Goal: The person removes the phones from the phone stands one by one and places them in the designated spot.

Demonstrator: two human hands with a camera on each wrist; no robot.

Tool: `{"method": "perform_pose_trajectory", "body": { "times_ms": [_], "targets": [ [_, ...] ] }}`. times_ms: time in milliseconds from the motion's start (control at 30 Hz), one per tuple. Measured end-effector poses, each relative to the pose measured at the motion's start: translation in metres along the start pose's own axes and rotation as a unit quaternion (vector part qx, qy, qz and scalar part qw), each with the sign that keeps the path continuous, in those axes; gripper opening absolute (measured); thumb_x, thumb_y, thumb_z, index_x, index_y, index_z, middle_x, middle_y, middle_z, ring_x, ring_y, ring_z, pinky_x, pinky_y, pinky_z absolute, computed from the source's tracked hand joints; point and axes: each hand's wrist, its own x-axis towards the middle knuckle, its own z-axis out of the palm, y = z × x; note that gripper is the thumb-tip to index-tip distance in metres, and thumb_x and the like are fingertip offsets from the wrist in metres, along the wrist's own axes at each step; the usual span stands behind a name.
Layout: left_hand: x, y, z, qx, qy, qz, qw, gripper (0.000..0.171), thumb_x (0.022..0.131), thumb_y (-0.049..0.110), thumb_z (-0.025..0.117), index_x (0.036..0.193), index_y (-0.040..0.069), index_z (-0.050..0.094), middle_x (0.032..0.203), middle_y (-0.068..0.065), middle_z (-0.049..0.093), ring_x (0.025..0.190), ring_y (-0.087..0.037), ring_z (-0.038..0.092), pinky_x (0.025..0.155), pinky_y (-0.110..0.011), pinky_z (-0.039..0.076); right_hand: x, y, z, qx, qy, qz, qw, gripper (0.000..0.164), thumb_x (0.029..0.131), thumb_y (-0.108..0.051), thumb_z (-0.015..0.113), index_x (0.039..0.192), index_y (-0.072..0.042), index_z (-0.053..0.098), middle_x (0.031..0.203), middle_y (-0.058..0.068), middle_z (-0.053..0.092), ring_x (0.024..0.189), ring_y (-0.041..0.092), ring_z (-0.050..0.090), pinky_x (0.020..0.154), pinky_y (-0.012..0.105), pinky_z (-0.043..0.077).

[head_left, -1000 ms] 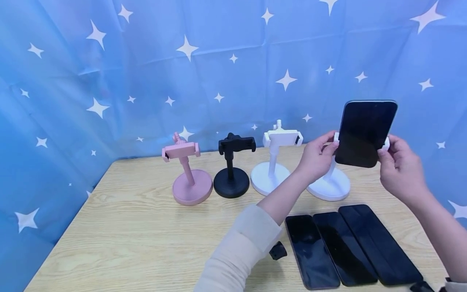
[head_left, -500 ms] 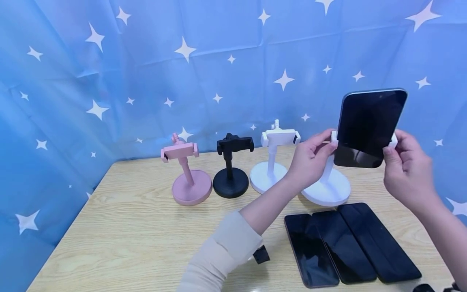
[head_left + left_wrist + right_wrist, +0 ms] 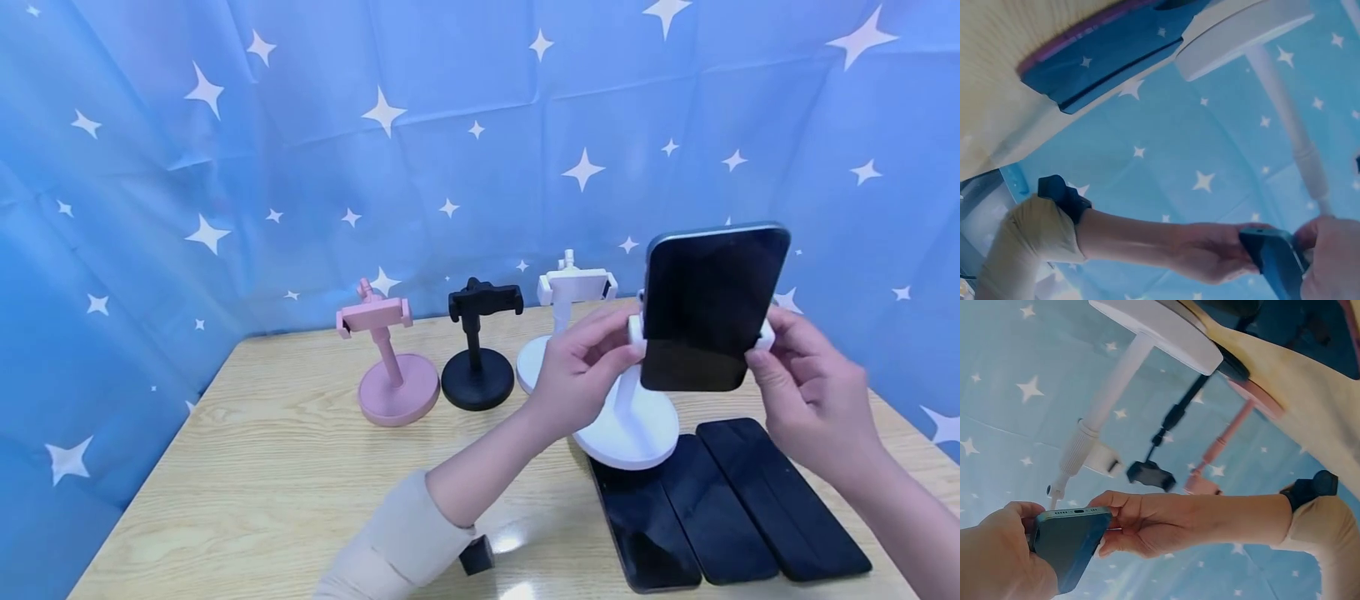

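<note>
A white phone stand (image 3: 633, 429) carries a smartphone (image 3: 712, 308) upright in its clamp, black screen toward me. My left hand (image 3: 581, 371) pinches the clamp's left arm between thumb and fingers. On the other side, my right hand (image 3: 817, 387) grips the clamp's right arm. The stand's round base overlaps the nearest dark phone (image 3: 652, 533) in the head view. In the right wrist view, the phone's bottom edge (image 3: 1079, 512) shows its port between both hands. The left wrist view has the white base (image 3: 1241, 37) tilted, with its pole slanting down to my hands.
A pink phone stand (image 3: 397, 392), a black one (image 3: 477, 379) and a second white one (image 3: 573, 287) stand in a row at the back. Two more dark phones (image 3: 720, 517) lie on the wooden table (image 3: 300, 500). A starry blue cloth (image 3: 450, 167) hangs behind.
Both hands have brought the white stand and its phone nearer and to the left. Its base now overlaps the phones lying on the table. The other stands have stayed put.
</note>
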Motion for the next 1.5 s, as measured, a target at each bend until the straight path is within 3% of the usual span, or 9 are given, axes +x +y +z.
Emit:
{"method": "perform_pose_trajectory", "body": {
  "times_ms": [167, 433, 500, 600, 700, 1000, 1267, 1433, 1500],
  "targets": [
    [-0.021, 0.008, -0.015, 0.017, 0.005, 0.017, 0.9997, 0.029, 0.083, -0.011, 0.057, 0.112, -0.015, 0.055, 0.103, -0.026, 0.057, 0.084, -0.031, 0.06, 0.075, -0.034, 0.053, -0.005, -0.012, 0.013, 0.061, -0.031, -0.019, 0.997, 0.027, 0.092, -0.001, 0.05, 0.116, -0.012, 0.054, 0.102, -0.014, 0.057, 0.07, -0.004, 0.049, 0.06, 0.007, 0.037],
    [-0.052, 0.026, -0.039, 0.058, 0.021, 0.021, 0.9979, 0.026, 0.084, -0.006, 0.059, 0.109, -0.012, 0.057, 0.094, -0.021, 0.058, 0.079, -0.029, 0.06, 0.064, -0.027, 0.052, -0.01, -0.024, 0.036, 0.237, -0.087, -0.04, 0.967, 0.028, 0.092, -0.001, 0.048, 0.119, 0.007, 0.051, 0.114, 0.002, 0.058, 0.082, 0.005, 0.054, 0.065, 0.01, 0.04],
    [-0.058, 0.029, -0.045, 0.07, 0.025, 0.022, 0.997, 0.027, 0.086, 0.003, 0.06, 0.109, -0.01, 0.058, 0.093, -0.019, 0.059, 0.078, -0.026, 0.06, 0.06, -0.025, 0.051, -0.011, -0.027, 0.041, 0.241, -0.1, -0.038, 0.965, 0.028, 0.092, 0.0, 0.047, 0.119, 0.009, 0.05, 0.113, 0.001, 0.057, 0.082, 0.006, 0.054, 0.064, 0.011, 0.04],
    [-0.066, 0.03, -0.051, 0.08, 0.03, 0.024, 0.9961, 0.029, 0.087, 0.011, 0.061, 0.107, -0.01, 0.059, 0.09, -0.017, 0.059, 0.074, -0.021, 0.058, 0.056, -0.024, 0.049, -0.015, -0.03, 0.046, 0.198, -0.118, -0.026, 0.973, 0.028, 0.093, 0.0, 0.046, 0.12, 0.007, 0.05, 0.114, -0.004, 0.056, 0.081, 0.004, 0.053, 0.064, 0.011, 0.041],
    [-0.072, 0.029, -0.056, 0.078, 0.029, 0.025, 0.9962, 0.027, 0.087, 0.01, 0.061, 0.106, -0.01, 0.06, 0.086, -0.016, 0.058, 0.07, -0.019, 0.056, 0.053, -0.023, 0.047, -0.019, -0.031, 0.051, 0.155, -0.132, -0.023, 0.979, 0.028, 0.093, -0.001, 0.047, 0.12, 0.004, 0.05, 0.112, -0.01, 0.055, 0.077, 0.003, 0.051, 0.06, 0.013, 0.041],
    [-0.083, 0.027, -0.061, 0.072, 0.025, 0.033, 0.9966, 0.027, 0.087, 0.009, 0.06, 0.106, -0.01, 0.06, 0.083, -0.016, 0.056, 0.068, -0.017, 0.054, 0.051, -0.023, 0.045, -0.026, -0.03, 0.057, 0.158, -0.154, -0.02, 0.975, 0.028, 0.091, 0.003, 0.048, 0.119, 0.005, 0.049, 0.115, -0.012, 0.054, 0.084, 0.0, 0.057, 0.071, 0.011, 0.047],
    [-0.085, 0.029, -0.061, 0.067, 0.019, 0.049, 0.9963, 0.032, 0.088, 0.015, 0.059, 0.106, -0.011, 0.059, 0.084, -0.017, 0.056, 0.067, -0.018, 0.054, 0.05, -0.024, 0.046, -0.03, -0.03, 0.061, 0.197, -0.128, -0.015, 0.972, 0.034, 0.091, 0.001, 0.05, 0.125, -0.002, 0.049, 0.115, -0.005, 0.058, 0.083, 0.003, 0.057, 0.072, 0.009, 0.046],
    [-0.083, 0.028, -0.066, 0.068, -0.004, 0.066, 0.9955, 0.028, 0.086, 0.007, 0.061, 0.107, -0.012, 0.058, 0.083, -0.017, 0.055, 0.068, -0.018, 0.054, 0.052, -0.023, 0.046, -0.031, -0.03, 0.061, 0.209, -0.124, -0.016, 0.97, 0.035, 0.09, 0.002, 0.05, 0.126, 0.001, 0.049, 0.115, -0.004, 0.058, 0.084, 0.004, 0.057, 0.073, 0.009, 0.046],
    [-0.081, 0.027, -0.069, 0.066, -0.019, 0.075, 0.9948, 0.026, 0.084, 0.001, 0.062, 0.106, -0.012, 0.058, 0.086, -0.018, 0.056, 0.072, -0.019, 0.056, 0.059, -0.024, 0.051, -0.03, -0.03, 0.059, 0.199, -0.13, -0.019, 0.971, 0.037, 0.09, 0.003, 0.051, 0.127, 0.002, 0.048, 0.115, -0.006, 0.058, 0.085, 0.003, 0.057, 0.074, 0.009, 0.046]
  ]
}}
